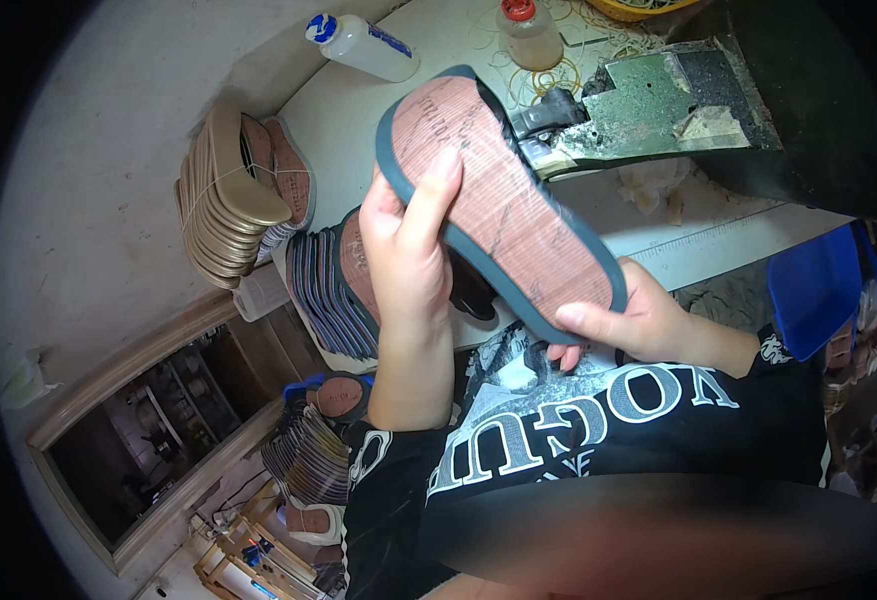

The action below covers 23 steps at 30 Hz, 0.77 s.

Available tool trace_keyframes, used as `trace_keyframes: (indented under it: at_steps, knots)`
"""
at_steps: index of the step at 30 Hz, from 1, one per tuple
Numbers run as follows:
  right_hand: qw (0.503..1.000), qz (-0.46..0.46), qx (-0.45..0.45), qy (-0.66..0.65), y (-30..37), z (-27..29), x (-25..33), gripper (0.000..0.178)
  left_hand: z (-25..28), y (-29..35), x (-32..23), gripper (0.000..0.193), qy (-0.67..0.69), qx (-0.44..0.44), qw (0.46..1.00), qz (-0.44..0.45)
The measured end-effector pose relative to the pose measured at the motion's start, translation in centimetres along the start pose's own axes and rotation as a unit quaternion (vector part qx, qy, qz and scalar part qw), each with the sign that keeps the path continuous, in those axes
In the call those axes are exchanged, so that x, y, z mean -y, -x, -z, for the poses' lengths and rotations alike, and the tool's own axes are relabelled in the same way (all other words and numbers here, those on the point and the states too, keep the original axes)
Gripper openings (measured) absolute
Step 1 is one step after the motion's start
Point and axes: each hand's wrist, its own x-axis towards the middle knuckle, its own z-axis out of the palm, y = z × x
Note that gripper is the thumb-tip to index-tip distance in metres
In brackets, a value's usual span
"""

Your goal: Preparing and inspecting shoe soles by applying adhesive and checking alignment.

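A shoe insole (504, 195) is held up slantwise in front of my chest, its ribbed pinkish-brown face toward me and a dark grey-green border around it. My left hand (417, 205) grips its left edge near the upper end, thumb flat on the face and the other fingers mostly hidden behind. At the lower right end my right hand (631, 318) pinches the rim, thumb on top and fingertips showing underneath. Just beyond the insole's far edge is the black working part (556, 115) of a green metal machine (659, 105); whether they touch I cannot tell.
Left of my left forearm stand a string-tied bundle of gold insoles (224, 205) and a dark-edged stack (329, 290). A blue-capped bottle (369, 50) and a red-capped bottle (531, 38) are at the back of the white table (344, 120). A blue bin (814, 290) sits at right.
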Motion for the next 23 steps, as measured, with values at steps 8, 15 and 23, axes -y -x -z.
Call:
trace_keyframes:
  at_steps: [8, 15, 23]
  knots:
    - [0.952, 0.105, 0.199, 0.209, -2.0, 1.8, 0.3, 0.048, 0.8, 3.4, -0.5, 0.039, 0.107, 0.038, 0.994, 0.001]
    - [0.974, 0.135, 0.176, 0.035, -5.3, 2.6, 2.4, 0.038, 0.9, 4.1, 0.0, 0.038, 0.166, 0.095, 0.979, 0.072]
    - [0.985, 0.058, 0.163, -0.010, -7.5, 2.5, 2.1, 0.027, -0.3, 4.5, 0.7, 0.042, -0.030, 0.026, 0.999, -0.021]
